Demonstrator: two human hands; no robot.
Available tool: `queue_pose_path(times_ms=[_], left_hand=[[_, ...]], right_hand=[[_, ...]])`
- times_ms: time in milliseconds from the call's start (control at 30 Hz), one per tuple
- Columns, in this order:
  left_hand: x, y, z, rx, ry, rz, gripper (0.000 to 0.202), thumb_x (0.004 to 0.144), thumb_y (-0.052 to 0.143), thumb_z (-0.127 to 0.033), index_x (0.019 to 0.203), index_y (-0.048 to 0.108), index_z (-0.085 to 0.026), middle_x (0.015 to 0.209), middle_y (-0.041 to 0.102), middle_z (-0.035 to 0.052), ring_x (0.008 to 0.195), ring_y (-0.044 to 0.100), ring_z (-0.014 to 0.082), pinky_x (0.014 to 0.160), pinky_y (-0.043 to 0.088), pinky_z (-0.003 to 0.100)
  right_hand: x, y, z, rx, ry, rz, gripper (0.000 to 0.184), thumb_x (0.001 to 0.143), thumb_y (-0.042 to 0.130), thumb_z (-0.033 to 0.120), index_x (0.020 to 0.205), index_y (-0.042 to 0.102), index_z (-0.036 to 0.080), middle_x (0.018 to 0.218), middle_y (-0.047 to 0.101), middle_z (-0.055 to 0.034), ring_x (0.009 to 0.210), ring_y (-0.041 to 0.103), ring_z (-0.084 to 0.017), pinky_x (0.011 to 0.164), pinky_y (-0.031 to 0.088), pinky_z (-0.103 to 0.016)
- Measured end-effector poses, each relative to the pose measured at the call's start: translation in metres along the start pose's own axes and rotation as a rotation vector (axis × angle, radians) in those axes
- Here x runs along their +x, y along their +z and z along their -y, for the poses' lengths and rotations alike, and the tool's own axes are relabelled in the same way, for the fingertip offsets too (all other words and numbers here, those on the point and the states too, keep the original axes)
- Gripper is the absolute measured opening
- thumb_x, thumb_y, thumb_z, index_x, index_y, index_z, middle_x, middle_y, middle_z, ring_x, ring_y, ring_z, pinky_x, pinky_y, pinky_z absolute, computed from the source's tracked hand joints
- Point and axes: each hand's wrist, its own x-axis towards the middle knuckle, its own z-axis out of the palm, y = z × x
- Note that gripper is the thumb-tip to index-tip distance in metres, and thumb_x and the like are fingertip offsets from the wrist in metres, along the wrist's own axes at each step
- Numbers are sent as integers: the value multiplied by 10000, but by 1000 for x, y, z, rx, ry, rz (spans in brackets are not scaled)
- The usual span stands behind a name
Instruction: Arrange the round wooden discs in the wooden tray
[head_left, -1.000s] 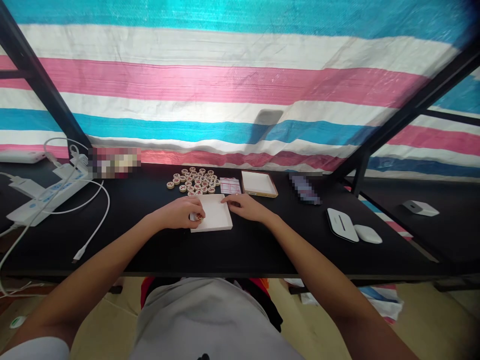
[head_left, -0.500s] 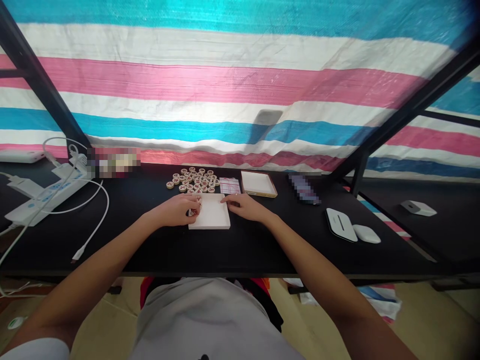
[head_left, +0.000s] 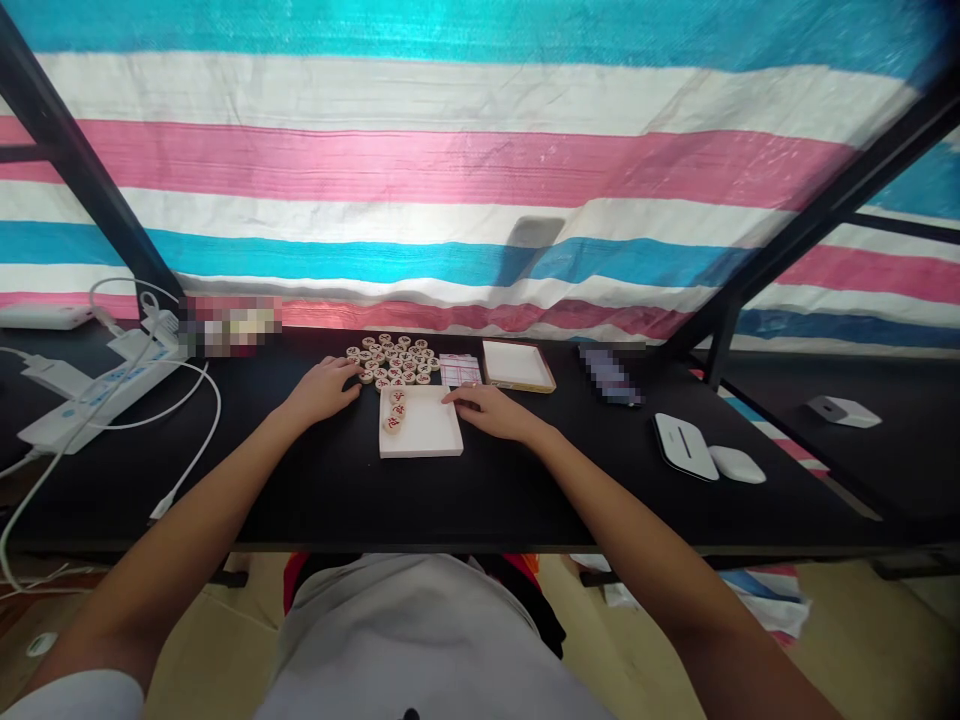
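Note:
A shallow white box (head_left: 427, 432) lies on the black table (head_left: 480, 490) in front of me. Three round wooden chess pieces (head_left: 394, 411) sit along its left side. Behind it is a loose heap of several more such pieces (head_left: 397, 358). My left hand (head_left: 324, 388) rests at the left edge of that heap, fingers curled onto a piece; what it grips is hidden. My right hand (head_left: 491, 409) lies on the box's right far corner, fingers flat and holding nothing else.
A small pink-lined paper (head_left: 459, 370) and a second white tray with a brown rim (head_left: 517, 366) sit behind the box. A power strip with white cables (head_left: 97, 385) is at left. Two white devices (head_left: 701, 454) lie at right. A striped tarp (head_left: 480, 180) hangs behind.
My left hand has left the white box and moved back and left to the heap of pieces. Pieces now lie uncovered in the box. My right hand has stayed put.

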Motion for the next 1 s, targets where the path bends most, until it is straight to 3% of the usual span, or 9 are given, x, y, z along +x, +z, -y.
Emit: queue_pose_path(times_ms=[200, 333, 500, 667, 900, 1000], left_hand=[[1, 1, -3, 41, -16, -25, 351, 864, 430, -310, 1129, 616, -177, 1116, 601, 94, 1015, 538, 247, 925, 427, 355], [1, 4, 2, 67, -140, -104, 414, 873, 418, -299, 1241, 545, -160, 1144, 586, 119, 1041, 530, 263, 898, 440, 359], [1, 1, 8, 57, -255, 42, 312, 894, 396, -343, 1083, 599, -200, 1020, 635, 95, 972, 576, 263, 734, 476, 322], [-1, -7, 2, 68, -299, 61, 270, 882, 416, -373, 999, 596, -211, 1009, 652, 80, 959, 591, 258, 706, 471, 306], [-5, -11, -6, 62, -309, 11, 288, 858, 445, -377, 1017, 609, -202, 990, 649, 82, 936, 608, 255, 724, 476, 308], [-8, -17, -13, -27, -162, -87, 337, 864, 459, -375, 1116, 603, -204, 1058, 636, 83, 983, 594, 243, 811, 471, 315]], right_hand=[[0, 0, 2, -8, 8, 6, 297, 845, 467, 107, 1072, 647, 171, 812, 600, -41, 726, 543, -147, 747, 439, -283], [0, -2, 5, -10, 12, 14, 269, 830, 464, 90, 1011, 648, 165, 794, 586, -35, 725, 537, -146, 743, 434, -279], [0, -2, 5, 2, 21, 18, 270, 823, 460, 80, 1001, 643, 166, 789, 587, -32, 724, 537, -147, 749, 434, -284], [0, -1, 2, 4, 18, 13, 288, 834, 462, 96, 1046, 643, 170, 828, 611, -45, 750, 553, -155, 764, 438, -293], [1, 1, -1, 2, 13, 3, 302, 842, 462, 106, 1072, 644, 180, 831, 614, -43, 755, 558, -154, 763, 444, -294], [1, 1, -1, 2, 14, 3, 304, 839, 463, 107, 1069, 646, 184, 815, 608, -38, 743, 553, -151, 757, 444, -292]])
